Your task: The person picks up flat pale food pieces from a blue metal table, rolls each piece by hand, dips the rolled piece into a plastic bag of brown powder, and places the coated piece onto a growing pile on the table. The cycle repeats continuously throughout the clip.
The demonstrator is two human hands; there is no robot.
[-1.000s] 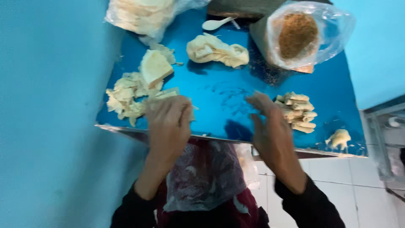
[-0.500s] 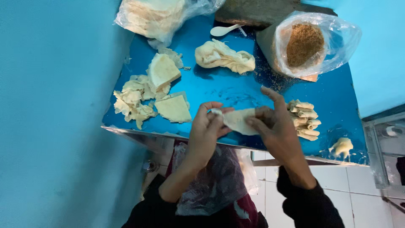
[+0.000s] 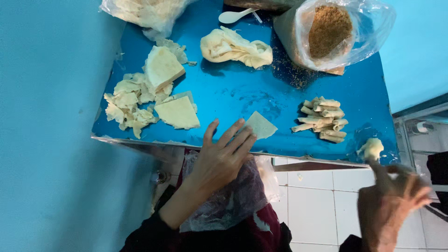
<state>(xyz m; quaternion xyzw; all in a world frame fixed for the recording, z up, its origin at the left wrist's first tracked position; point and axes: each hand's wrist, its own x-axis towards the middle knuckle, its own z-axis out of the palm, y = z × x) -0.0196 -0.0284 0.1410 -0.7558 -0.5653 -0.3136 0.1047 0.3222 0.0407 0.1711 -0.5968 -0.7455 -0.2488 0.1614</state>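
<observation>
My left hand (image 3: 223, 156) lies flat at the front edge of the blue table (image 3: 242, 95), fingers spread, fingertips touching a thin pale pastry sheet (image 3: 260, 125). My right hand (image 3: 395, 198) hovers off the table at the lower right, blurred. Its fingers are loosely curled and the index finger reaches up to a small lump of pale paste (image 3: 372, 148) on the table's corner. Nothing is gripped in either hand. A stack of rolled pastries (image 3: 323, 119) sits right of the sheet.
Cut sheets and scraps (image 3: 149, 100) are piled at the left. A crumpled sheet heap (image 3: 235, 46), a white spoon (image 3: 235, 16) and an open plastic bag of brown filling (image 3: 332, 32) are at the back. A blue wall stands left, and white floor tiles show below.
Both hands held the sheet up between them; now it lies on the table under my left fingertips. My right hand has swung out to the lower right, by the paste lump.
</observation>
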